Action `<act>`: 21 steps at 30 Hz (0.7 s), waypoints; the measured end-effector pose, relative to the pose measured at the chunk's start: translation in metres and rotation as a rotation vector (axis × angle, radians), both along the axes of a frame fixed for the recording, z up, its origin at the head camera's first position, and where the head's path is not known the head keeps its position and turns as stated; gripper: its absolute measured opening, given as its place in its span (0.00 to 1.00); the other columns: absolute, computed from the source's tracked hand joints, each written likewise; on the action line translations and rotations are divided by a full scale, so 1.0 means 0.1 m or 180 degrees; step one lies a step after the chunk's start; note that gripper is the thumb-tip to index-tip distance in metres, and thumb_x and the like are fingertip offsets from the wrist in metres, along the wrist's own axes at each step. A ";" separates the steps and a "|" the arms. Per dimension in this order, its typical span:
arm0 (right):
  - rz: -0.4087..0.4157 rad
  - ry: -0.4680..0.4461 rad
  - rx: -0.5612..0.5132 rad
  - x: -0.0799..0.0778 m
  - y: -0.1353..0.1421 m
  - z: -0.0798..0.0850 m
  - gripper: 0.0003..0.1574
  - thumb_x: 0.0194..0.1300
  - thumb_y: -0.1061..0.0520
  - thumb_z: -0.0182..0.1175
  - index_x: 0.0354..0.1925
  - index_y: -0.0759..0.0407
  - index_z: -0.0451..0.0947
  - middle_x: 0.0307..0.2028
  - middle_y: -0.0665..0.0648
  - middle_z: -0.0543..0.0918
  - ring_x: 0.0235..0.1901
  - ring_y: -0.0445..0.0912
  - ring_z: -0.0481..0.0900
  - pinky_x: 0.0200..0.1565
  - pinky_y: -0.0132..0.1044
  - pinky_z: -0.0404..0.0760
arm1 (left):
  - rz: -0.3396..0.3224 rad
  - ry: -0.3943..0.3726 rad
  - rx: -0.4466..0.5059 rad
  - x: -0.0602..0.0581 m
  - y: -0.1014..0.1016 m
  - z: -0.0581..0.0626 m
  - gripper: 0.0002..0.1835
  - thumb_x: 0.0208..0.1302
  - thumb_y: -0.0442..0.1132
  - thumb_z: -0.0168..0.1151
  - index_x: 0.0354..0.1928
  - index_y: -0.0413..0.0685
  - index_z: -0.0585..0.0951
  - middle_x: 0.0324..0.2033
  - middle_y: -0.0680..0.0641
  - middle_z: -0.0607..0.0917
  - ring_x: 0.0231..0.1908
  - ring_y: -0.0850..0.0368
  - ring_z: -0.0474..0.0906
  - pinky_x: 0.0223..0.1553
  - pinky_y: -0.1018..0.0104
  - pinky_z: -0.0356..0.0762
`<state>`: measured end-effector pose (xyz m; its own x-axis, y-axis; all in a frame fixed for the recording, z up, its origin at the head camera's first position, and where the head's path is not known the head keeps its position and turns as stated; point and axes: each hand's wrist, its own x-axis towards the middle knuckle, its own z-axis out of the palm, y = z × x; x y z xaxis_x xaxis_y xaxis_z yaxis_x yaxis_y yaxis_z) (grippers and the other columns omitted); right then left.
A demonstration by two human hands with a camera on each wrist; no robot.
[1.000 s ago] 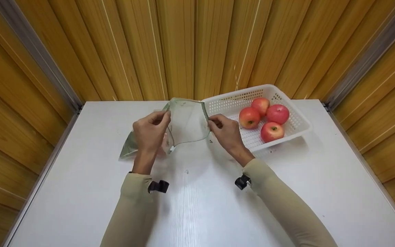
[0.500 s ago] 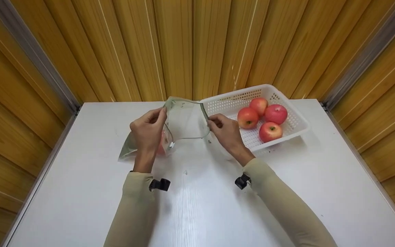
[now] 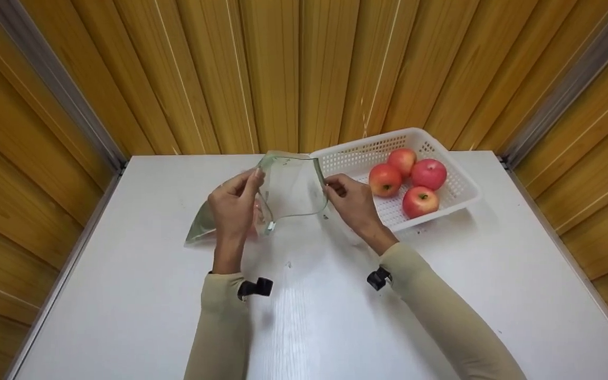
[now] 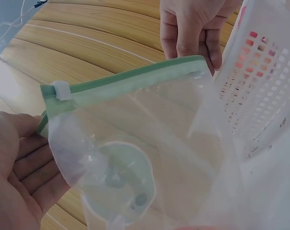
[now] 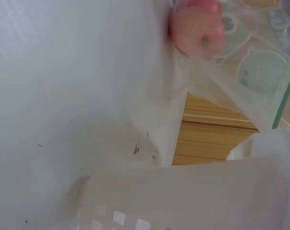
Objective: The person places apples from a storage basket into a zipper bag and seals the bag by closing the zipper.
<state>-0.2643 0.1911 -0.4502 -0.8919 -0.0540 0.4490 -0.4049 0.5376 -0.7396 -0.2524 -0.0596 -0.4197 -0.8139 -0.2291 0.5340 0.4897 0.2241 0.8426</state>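
Note:
A clear slider zip bag (image 3: 293,190) with a green zip edge is held up by both hands over the table, its mouth spread. My left hand (image 3: 234,208) pinches the left end of the mouth between thumb and fingers. On the opposite end, my right hand (image 3: 354,203) pinches the green edge. Near the left corner sits the white slider (image 4: 62,90). Apples (image 5: 197,31) show reddish through the plastic low in the bag, partly hidden behind my left hand in the head view. Pale green cartoon prints (image 4: 121,182) mark the bag's side.
A white perforated basket (image 3: 459,184) with several red apples (image 3: 421,202) stands right of the bag, close to my right hand. Beneath is a white table (image 3: 304,316), with wood-patterned panels (image 3: 304,74) behind and at both sides.
My left hand and forearm have shifted slightly right, and the right hand a little right too. The bag's mouth still hangs spread between them, with slight changes in shape.

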 end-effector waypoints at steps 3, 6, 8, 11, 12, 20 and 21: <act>0.0039 0.0004 0.0056 0.01 0.03 0.00 0.09 0.72 0.64 0.68 0.49 0.64 0.87 0.37 0.56 0.90 0.36 0.45 0.84 0.42 0.37 0.86 | 0.0002 -0.0009 0.0037 0.01 0.02 -0.05 0.09 0.73 0.39 0.71 0.43 0.41 0.93 0.37 0.50 0.93 0.37 0.56 0.90 0.40 0.69 0.86; 0.0079 0.0000 0.0089 0.02 0.05 -0.01 0.09 0.73 0.64 0.68 0.50 0.64 0.87 0.39 0.56 0.90 0.37 0.46 0.85 0.44 0.40 0.87 | 0.0011 -0.0018 0.0067 0.02 0.03 -0.08 0.09 0.73 0.39 0.71 0.43 0.41 0.93 0.37 0.49 0.93 0.37 0.55 0.90 0.40 0.69 0.86; 0.0102 -0.0010 0.0108 0.02 0.06 0.00 0.10 0.72 0.64 0.68 0.50 0.64 0.87 0.39 0.56 0.90 0.38 0.46 0.86 0.45 0.41 0.88 | 0.0009 -0.0054 0.0068 0.02 0.02 -0.09 0.09 0.73 0.39 0.71 0.43 0.41 0.93 0.38 0.49 0.93 0.37 0.55 0.90 0.40 0.69 0.86; 0.0133 -0.0025 0.0130 0.02 0.07 -0.01 0.10 0.72 0.65 0.69 0.50 0.64 0.87 0.40 0.57 0.91 0.38 0.47 0.87 0.46 0.42 0.88 | -0.0002 -0.0119 0.0061 0.01 0.01 -0.10 0.08 0.72 0.39 0.72 0.43 0.40 0.93 0.38 0.49 0.93 0.37 0.54 0.90 0.40 0.70 0.86; 0.0139 -0.0024 0.0142 0.02 0.08 -0.01 0.10 0.72 0.64 0.69 0.50 0.64 0.87 0.40 0.56 0.91 0.38 0.47 0.88 0.46 0.42 0.88 | -0.0006 -0.0133 0.0064 0.01 0.01 -0.10 0.08 0.72 0.39 0.72 0.43 0.40 0.93 0.38 0.49 0.93 0.37 0.54 0.90 0.40 0.70 0.86; 0.0276 -0.0027 0.0227 0.03 0.23 0.04 0.12 0.73 0.63 0.68 0.52 0.67 0.86 0.43 0.59 0.91 0.42 0.50 0.89 0.49 0.44 0.88 | 0.0039 -0.0122 0.0120 -0.04 0.02 -0.09 0.07 0.72 0.38 0.72 0.43 0.41 0.93 0.37 0.48 0.93 0.37 0.55 0.90 0.38 0.71 0.85; 0.0287 -0.0033 0.0255 0.04 0.27 0.05 0.12 0.73 0.63 0.68 0.52 0.68 0.86 0.43 0.59 0.91 0.42 0.51 0.89 0.50 0.45 0.88 | 0.0044 -0.0126 0.0121 -0.05 0.03 -0.09 0.07 0.72 0.38 0.72 0.43 0.41 0.93 0.37 0.49 0.93 0.37 0.55 0.90 0.38 0.72 0.85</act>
